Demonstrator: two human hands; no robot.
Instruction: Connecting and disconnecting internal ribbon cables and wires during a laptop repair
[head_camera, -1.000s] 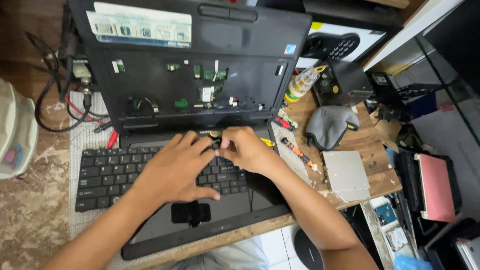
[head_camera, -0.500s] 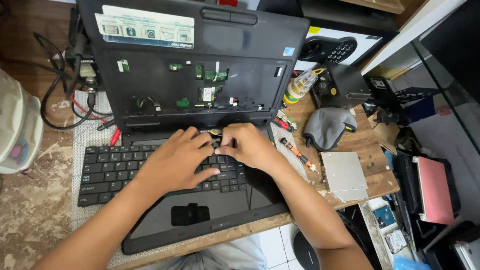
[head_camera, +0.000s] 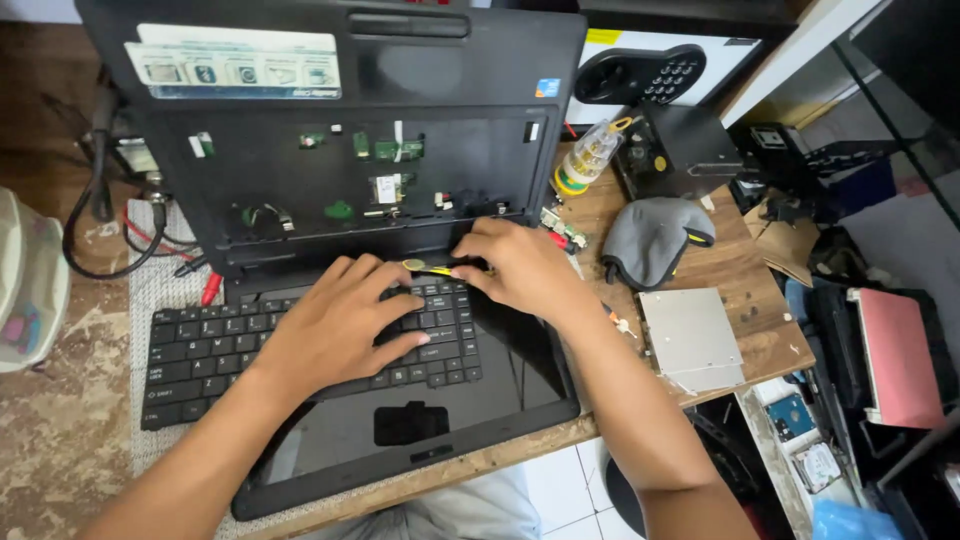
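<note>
Little is changed over the last second: left hand is kept flat, fingers spread, on the loose keyboard. Right hand is kept pinched on a yellow pry tool at the keyboard's top edge, against the opened laptop base. Judged: prying still ongoing, keyboard not freed.

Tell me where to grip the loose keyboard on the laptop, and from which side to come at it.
Take the keyboard by its left short edge, coming in from the left. It is a thin flat slab, and that end overhangs the laptop base, so its edge looks free there. The left hand rests on its middle and the right hand, holding a yellow tool, crowds its top right corner.
</note>
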